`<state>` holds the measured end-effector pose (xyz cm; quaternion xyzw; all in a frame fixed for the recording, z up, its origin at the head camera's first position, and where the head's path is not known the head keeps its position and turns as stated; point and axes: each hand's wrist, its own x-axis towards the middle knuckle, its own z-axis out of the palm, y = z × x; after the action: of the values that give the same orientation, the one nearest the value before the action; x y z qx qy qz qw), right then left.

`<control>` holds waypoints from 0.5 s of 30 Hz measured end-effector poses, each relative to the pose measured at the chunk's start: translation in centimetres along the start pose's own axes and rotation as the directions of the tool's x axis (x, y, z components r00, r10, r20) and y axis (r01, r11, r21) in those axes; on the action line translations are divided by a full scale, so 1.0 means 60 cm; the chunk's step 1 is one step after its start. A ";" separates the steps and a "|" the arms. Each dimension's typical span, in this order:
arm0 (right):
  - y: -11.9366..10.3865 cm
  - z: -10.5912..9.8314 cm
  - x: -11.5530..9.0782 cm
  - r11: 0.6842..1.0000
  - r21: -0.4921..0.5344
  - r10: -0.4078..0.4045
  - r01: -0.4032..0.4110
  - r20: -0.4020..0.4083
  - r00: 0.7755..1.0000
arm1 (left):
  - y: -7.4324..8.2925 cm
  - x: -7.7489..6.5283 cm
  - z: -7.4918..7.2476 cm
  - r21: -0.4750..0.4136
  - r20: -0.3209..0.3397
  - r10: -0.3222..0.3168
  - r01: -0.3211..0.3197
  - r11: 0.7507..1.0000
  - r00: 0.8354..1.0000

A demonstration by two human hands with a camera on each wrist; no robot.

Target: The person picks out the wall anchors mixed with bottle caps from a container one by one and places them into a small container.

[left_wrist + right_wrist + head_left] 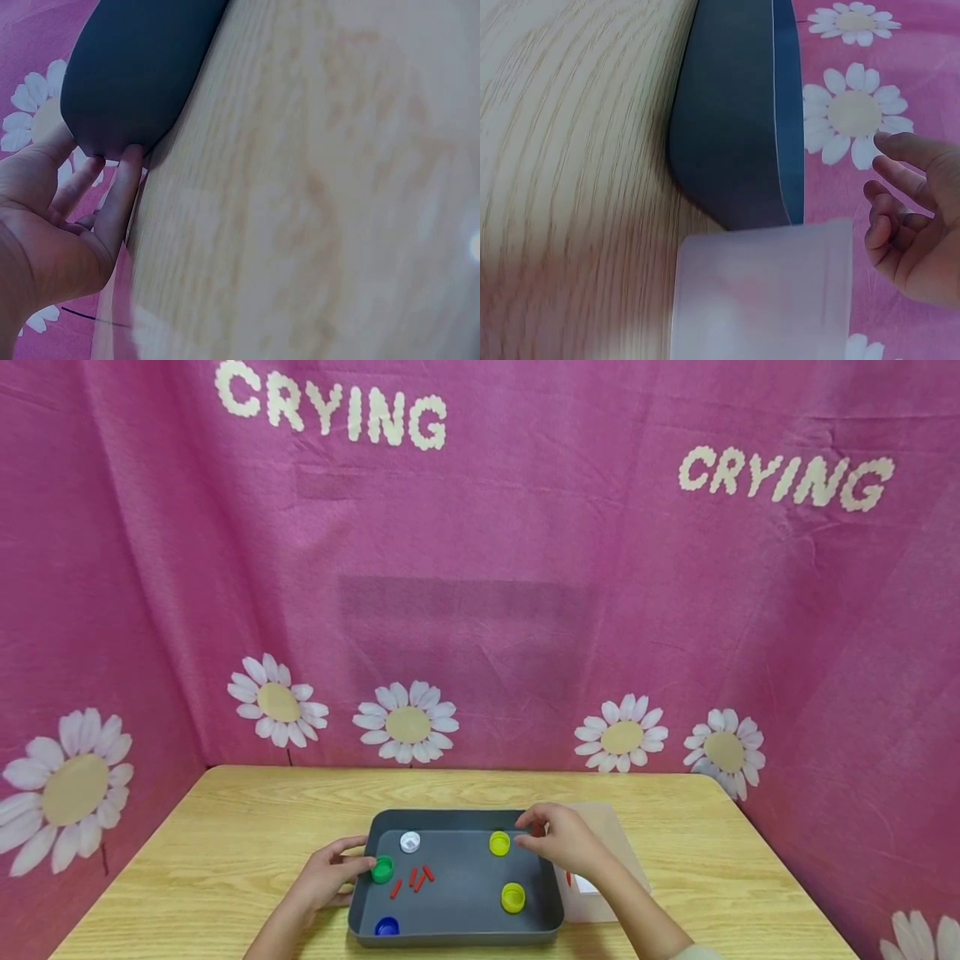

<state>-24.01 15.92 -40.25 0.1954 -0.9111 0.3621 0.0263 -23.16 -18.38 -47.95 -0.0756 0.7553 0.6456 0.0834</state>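
Note:
My left hand (326, 875) grips the left wall of a dark grey tray (450, 937), thumb over the rim beside a green cap (382, 869). In the left wrist view its fingers lie against the tray's outer side. My right hand (558, 839) is raised over the tray's right rim, fingers loosely bent and holding nothing. Just left of its fingertips sits a yellow cap (499, 842); a second yellow cap (513, 897) lies nearer the front. Several short red sticks (418, 883) lie loose left of the middle. A white cap (410, 842) and a blue cap (387, 927) sit on the left side.
A translucent whitish box (592, 910), holding something red and something white, stands against the tray's right side, partly behind my right forearm. The wooden table (247, 827) backs onto a pink curtain (480, 527) with daisies.

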 end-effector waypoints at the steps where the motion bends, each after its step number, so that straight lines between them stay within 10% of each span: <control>1: -0.002 0.002 0.001 1.000 0.002 -0.006 0.006 0.003 1.000 | 0.000 0.000 0.000 0.001 0.000 0.000 0.000 1.000 1.000; 15: -0.024 0.039 0.013 1.000 -0.008 -0.029 0.030 0.055 0.998 | 0.001 0.000 0.002 0.000 -0.007 0.004 -0.004 1.000 1.000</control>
<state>-24.00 13.15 -40.88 0.2184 -0.9100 0.3524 0.0075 -23.17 -18.28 -47.91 -0.0764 0.7557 0.6456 0.0792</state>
